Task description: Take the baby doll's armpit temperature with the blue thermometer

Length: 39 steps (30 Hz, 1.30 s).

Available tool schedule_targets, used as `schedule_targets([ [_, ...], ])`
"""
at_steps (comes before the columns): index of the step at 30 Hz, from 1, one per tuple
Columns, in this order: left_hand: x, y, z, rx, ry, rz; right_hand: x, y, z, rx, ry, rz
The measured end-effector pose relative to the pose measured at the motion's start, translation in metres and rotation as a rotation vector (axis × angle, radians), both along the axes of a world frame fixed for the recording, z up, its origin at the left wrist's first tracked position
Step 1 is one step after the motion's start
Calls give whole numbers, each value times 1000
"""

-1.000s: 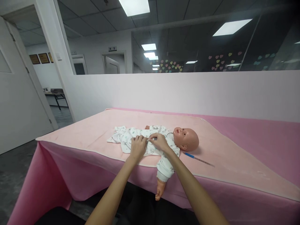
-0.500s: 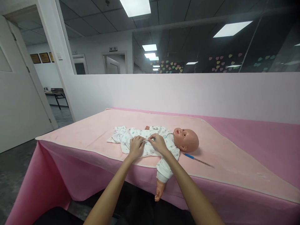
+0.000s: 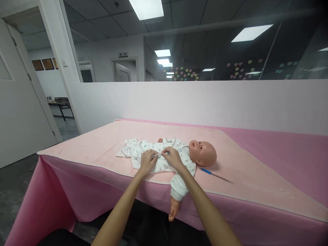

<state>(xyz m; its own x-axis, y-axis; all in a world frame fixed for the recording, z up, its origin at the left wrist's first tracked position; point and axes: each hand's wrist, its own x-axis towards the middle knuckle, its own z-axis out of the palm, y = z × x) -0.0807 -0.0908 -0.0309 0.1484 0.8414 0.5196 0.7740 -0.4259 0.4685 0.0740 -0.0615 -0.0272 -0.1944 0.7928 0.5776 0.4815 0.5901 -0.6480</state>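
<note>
A baby doll (image 3: 208,154) lies on its back with its head to the right, in a white printed outfit (image 3: 164,166). Over the outfit's front, my left hand (image 3: 148,162) and my right hand (image 3: 172,158) meet with fingertips nearly touching. Both are closed in a pinch on a thin white tie string (image 3: 158,154), which shows between them. Part of the string is hidden by my fingers. The doll's near arm (image 3: 174,205) hangs over the table's front edge, below my right wrist.
A slim stick with a blue end (image 3: 206,171) lies beside the doll's head. A peach mat (image 3: 87,143) covers the table over a pink cloth (image 3: 294,147). Behind the table stands a white wall (image 3: 205,102) with glass above. An open door (image 3: 23,95) is at left.
The view has shifted very slightly. My fingers have moved only a little on the string, and the doll lies as before.
</note>
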Motion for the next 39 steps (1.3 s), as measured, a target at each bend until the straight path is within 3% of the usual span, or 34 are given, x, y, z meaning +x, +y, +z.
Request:
schedule_targets([
  [11, 2, -1, 0, 77, -134, -32, 2, -1, -1, -4, 59, 15],
  [14, -3, 1, -3, 57, -318, -79, 2, -1, -2, -7, 88, 11],
  [18, -7, 3, -6, 23, -658, 44, 2, -1, -2, -7, 105, 4],
  [22, -7, 4, -5, 95, -843, 88, 1, -3, 0, 7, 112, -11],
  [25, -5, 3, -3, 148, -733, 74, 0, -5, 1, 16, 114, -22],
  [29, -1, -1, -1, 226, -272, 21, 1, -5, 1, 15, 103, -26],
  [31, 0, -1, -1, 232, -140, 40, 1, -5, 2, 15, 110, -27],
  [39, -1, 0, -4, 159, -94, 69, 20, -31, 12, -20, 337, -12],
])
